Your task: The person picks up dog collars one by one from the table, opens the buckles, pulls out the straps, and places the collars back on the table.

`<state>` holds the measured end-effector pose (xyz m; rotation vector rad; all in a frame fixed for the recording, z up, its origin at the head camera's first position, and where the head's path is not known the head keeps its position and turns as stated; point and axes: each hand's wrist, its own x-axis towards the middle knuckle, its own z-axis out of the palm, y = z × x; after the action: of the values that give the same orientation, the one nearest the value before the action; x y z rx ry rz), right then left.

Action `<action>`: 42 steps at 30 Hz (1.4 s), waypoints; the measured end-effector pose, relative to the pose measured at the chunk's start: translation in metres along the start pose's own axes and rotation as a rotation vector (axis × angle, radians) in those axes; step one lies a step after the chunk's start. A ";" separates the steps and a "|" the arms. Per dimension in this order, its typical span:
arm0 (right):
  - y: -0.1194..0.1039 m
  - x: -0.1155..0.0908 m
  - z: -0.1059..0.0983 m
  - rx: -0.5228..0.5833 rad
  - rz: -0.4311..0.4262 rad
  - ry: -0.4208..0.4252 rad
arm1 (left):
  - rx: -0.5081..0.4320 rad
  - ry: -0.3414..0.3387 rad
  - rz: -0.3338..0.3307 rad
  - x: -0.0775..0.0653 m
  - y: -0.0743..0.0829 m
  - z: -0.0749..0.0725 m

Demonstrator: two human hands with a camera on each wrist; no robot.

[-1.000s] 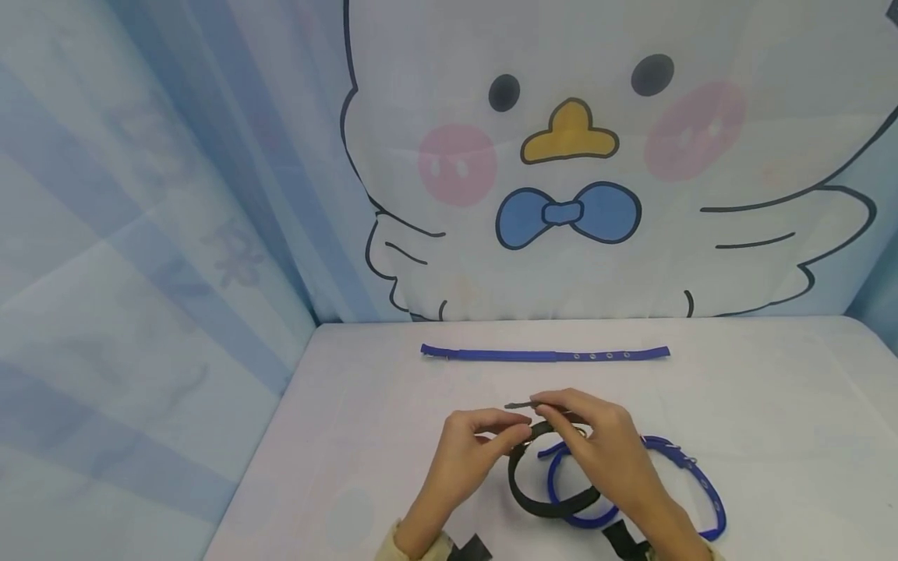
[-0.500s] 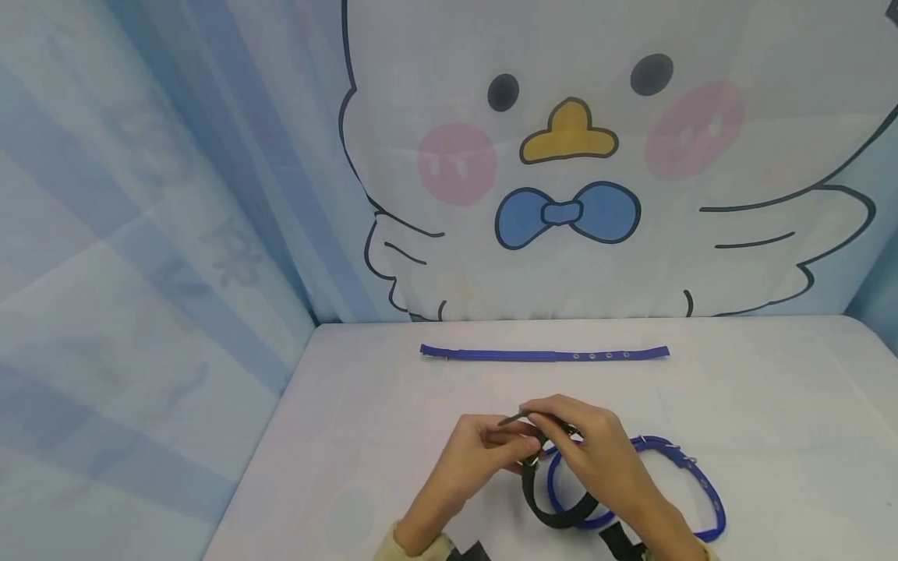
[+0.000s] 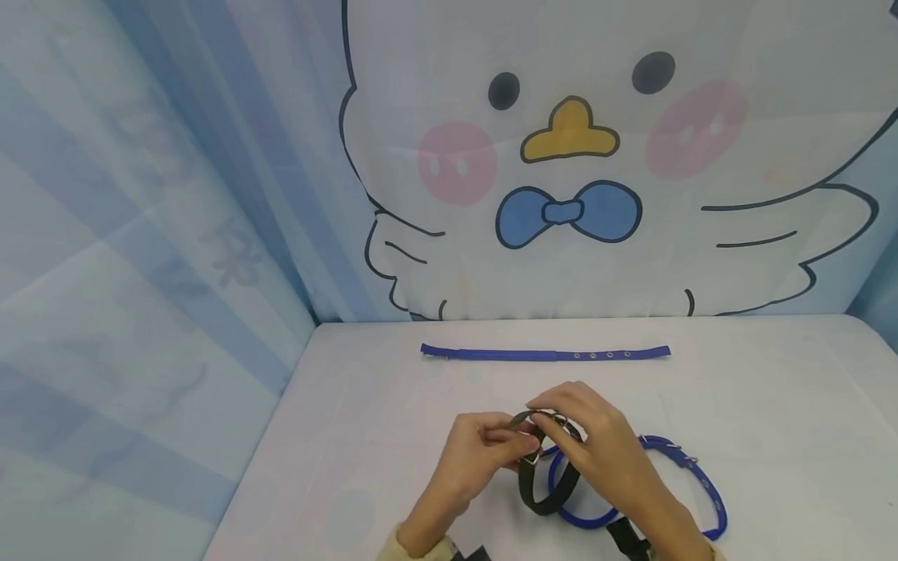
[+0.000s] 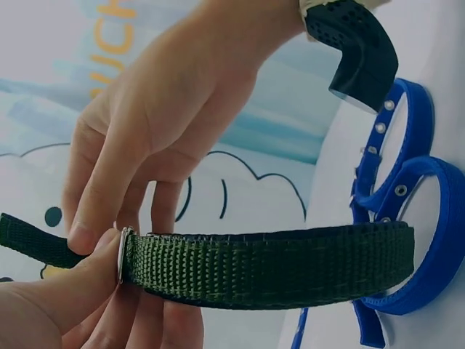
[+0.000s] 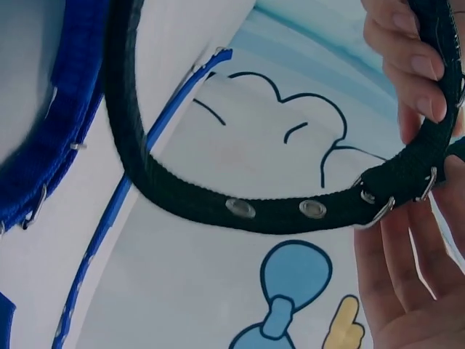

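A dark green webbing collar (image 3: 542, 505), bent into a loop, hangs between both hands above the table. My left hand (image 3: 477, 452) pinches it beside the metal buckle (image 4: 123, 256), thumb on the near face in the left wrist view. With thumb and fingers, my right hand (image 3: 596, 440) holds the collar's upper part near its free end (image 4: 33, 243), which sticks out past the buckle. Metal eyelets (image 5: 312, 209) and more metal fittings show along the band in the right wrist view. Fingers hide part of the strap at the buckle.
Blue collars, curled in a left loop (image 3: 589, 522) and a right loop (image 3: 712, 491), lie behind and under the hands. Another blue collar (image 3: 501, 355) lies flat near the table's back edge. A printed curtain (image 3: 561, 280) stands behind the table (image 3: 365, 374).
My left hand has moved slightly right, closer to the right hand. The strap's free end has shifted down toward the left fingers, and the dark green loop looks narrower.
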<state>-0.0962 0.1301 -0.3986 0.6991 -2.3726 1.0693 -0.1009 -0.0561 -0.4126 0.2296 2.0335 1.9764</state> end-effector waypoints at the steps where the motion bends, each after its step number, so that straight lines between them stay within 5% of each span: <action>1: 0.001 0.000 0.000 -0.014 0.004 -0.002 | 0.005 0.008 0.003 0.000 0.000 0.000; 15: 0.000 0.000 -0.002 -0.092 0.171 -0.066 | 0.088 0.056 0.007 0.001 -0.001 0.000; 26: 0.004 -0.001 -0.001 -0.027 0.138 0.006 | 0.051 0.079 -0.019 0.001 -0.002 0.004; 42: 0.003 0.000 0.001 0.065 0.208 0.099 | 0.060 0.107 -0.025 -0.001 -0.001 0.010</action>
<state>-0.0983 0.1310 -0.4004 0.4168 -2.3730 1.2416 -0.0965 -0.0474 -0.4131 0.1123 2.1529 1.9541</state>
